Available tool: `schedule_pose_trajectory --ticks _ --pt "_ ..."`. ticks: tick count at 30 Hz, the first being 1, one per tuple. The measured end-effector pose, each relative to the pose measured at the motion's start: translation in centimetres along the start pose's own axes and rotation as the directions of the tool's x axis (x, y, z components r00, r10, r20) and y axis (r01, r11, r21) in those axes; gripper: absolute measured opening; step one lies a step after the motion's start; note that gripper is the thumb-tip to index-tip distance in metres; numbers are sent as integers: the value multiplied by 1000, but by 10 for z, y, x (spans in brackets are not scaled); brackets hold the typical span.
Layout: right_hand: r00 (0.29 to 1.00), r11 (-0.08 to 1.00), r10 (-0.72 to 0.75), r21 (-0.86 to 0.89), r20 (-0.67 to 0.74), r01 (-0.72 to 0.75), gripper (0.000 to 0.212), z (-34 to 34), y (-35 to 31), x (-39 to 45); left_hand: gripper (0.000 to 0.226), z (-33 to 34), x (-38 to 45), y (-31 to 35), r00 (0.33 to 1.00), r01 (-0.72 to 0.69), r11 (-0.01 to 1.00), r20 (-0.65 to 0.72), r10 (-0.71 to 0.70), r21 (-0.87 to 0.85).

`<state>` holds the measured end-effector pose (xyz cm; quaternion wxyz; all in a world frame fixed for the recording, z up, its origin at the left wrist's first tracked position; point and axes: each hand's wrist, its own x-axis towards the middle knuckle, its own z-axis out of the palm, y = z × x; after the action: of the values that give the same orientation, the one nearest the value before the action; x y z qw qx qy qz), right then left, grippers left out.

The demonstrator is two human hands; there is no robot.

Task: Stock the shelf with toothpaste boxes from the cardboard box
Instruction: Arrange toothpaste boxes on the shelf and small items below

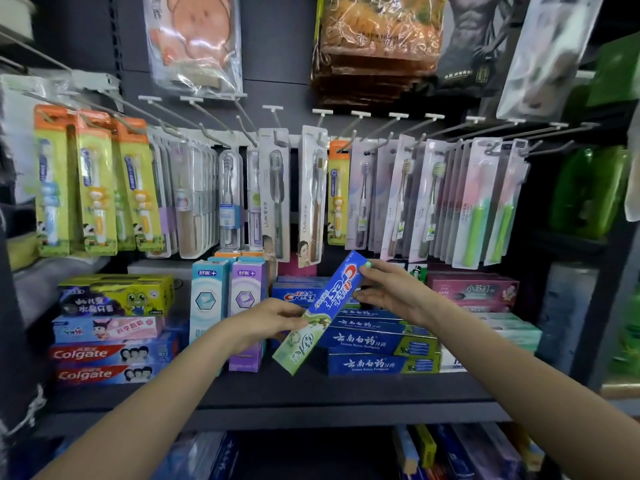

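both hands [266, 323] round crest box [329, 306]

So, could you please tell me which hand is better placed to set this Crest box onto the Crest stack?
Probably the right hand: it pinches the Crest box at its upper end, just above the Crest stack, while the left hand holds the lower end, out front.

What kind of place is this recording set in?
Most likely a shop's dental-care aisle: packaged toothbrushes hang on peg hooks above a shelf stacked with Colgate boxes, and both hands hold a Crest box.
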<state>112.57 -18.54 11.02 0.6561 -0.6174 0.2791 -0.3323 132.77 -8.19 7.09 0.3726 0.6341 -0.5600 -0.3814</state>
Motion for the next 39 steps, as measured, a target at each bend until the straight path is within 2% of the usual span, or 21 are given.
schedule_pose_trajectory --ticks 3,7,9,12,14,16,18,19,20,21,22,23,24,26,28,29,32,33,35,37,39 --pt "1000 1000 16 -2 7 -16 6 -2 1 7 26 -6 4 -2 1000 0 1000 -4 0 29" --pt "1000 953 -11 -303 -16 6 10 -11 0 14 31 -13 9 0 998 -6 991 -63 14 131" --pt "1000 925 -21 -380 -22 11 15 -16 -2 18 33 -16 11 4 995 1 988 -100 15 156" --pt "1000 940 3 -342 22 5 12 -22 -5 20 35 -19 14 9 999 10 991 -50 -3 132" --pt "998 966 -8 -258 58 23 10 -22 -7 20 28 -17 14 11 1000 2 992 11 -4 129" --pt "997 991 -53 -117 58 59 8 -19 -11 19 21 -13 16 12 999 -13 992 36 9 129" --pt "992 991 -108 90 63 102 8 -14 -14 18 23 -8 18 10 998 -37 997 61 33 64" --pt "989 988 -122 104 86 112 10 -10 -15 18 25 -4 20 9 997 -51 999 63 51 1" --pt "986 993 -114 5 121 115 13 -5 -14 16 27 0 22 8 996 -69 996 48 72 -62" --pt "984 974 -82 -198 161 113 17 0 -11 16 27 4 23 10 995 -92 988 30 97 -128" --pt "980 909 -38 -401 193 114 23 4 -7 15 28 9 25 12 993 -114 979 10 118 -171" --pt "978 839 -12 -531 206 122 28 7 -3 16 28 13 27 14 991 -134 972 -10 135 -195" --pt "980 805 -9 -580 200 125 32 7 -2 18 29 16 29 15 989 -150 968 -25 148 -203" --pt "981 807 -21 -576 195 132 34 1 -8 21 29 21 32 16 987 -163 960 -32 160 -227" --pt "968 753 27 -642 250 145 34 -10 -21 24 27 21 34 18 982 -187 937 -60 177 -296" --pt "957 685 65 -710 283 164 36 -16 -29 26 27 18 34 19 979 -203 912 -102 178 -357" --pt "943 358 140 -903 302 236 47 -26 -50 38 19 6 39 18 954 -258 847 -263 146 -465" --pt "947 266 131 -931 293 251 48 -27 -55 44 14 3 40 17 945 -257 858 -302 127 -445" --pt "949 154 122 -951 289 270 46 -27 -61 58 5 2 47 10 922 -231 918 -375 100 -323" --pt "940 107 192 -958 284 267 47 -24 -58 75 14 3 56 -2 886 -182 977 -450 114 -110" --pt "934 51 261 -970 244 239 56 -19 -48 93 15 3 65 -18 864 -98 984 -479 158 148"
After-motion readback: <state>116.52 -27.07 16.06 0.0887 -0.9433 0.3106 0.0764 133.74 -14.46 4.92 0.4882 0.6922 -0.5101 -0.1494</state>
